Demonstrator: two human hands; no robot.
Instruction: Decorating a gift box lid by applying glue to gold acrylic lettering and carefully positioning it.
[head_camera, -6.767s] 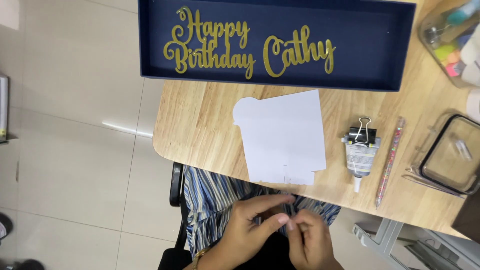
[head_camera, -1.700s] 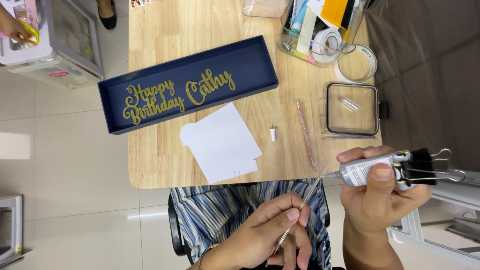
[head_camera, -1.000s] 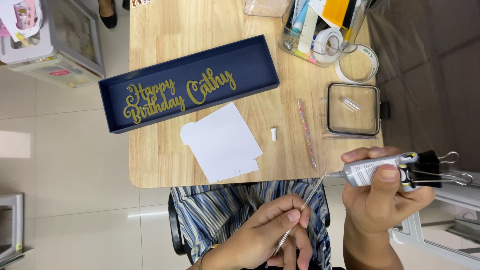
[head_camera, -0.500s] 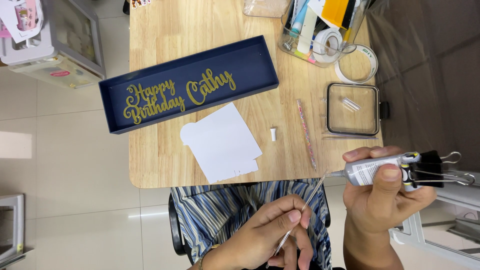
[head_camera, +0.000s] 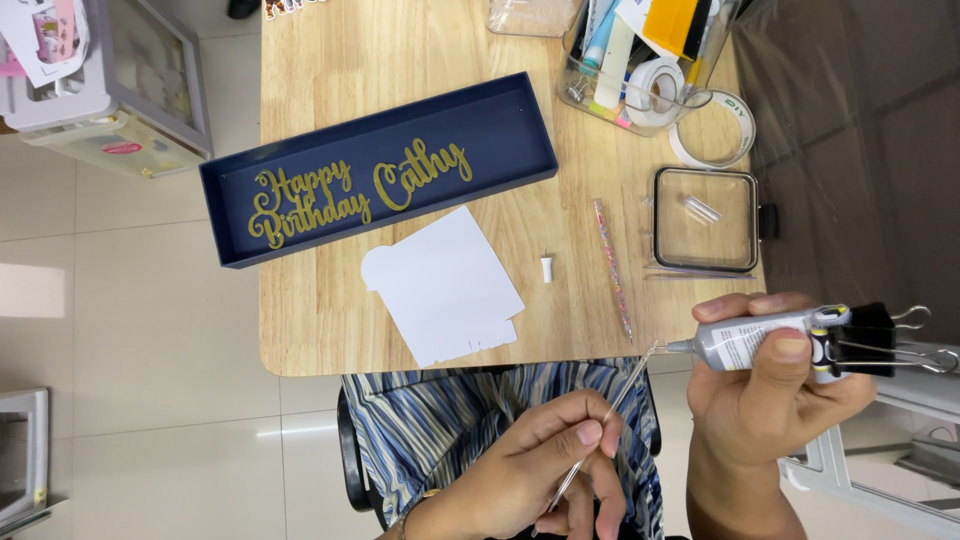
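head view: at lower centre the left hand (head_camera: 540, 470) pinches a thin rod (head_camera: 600, 425) running diagonally toward the upper right. its tip meets the nozzle of a horizontal glue tube (head_camera: 750, 340), nozzle pointing left, clasped in the right hand (head_camera: 770, 395). the rod's lower end is hidden. beyond, a white card (head_camera: 445, 285) lies on the table (head_camera: 300, 330).

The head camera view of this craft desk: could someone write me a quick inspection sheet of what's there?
Surface: light wooden table, rounded corners.
Job's things: grey glue tube with black binder clip on its end; thin clear strip meeting the nozzle.
Clutter: long navy box with gold lettering, white card cutout, small white cap, glittery pen, clear square lid, tape roll, clear supply bin.
Grippers: left hand pinches the strip; right hand grips the tube.
Cables: nothing seen.
Surroundings: tiled floor, plastic crate.
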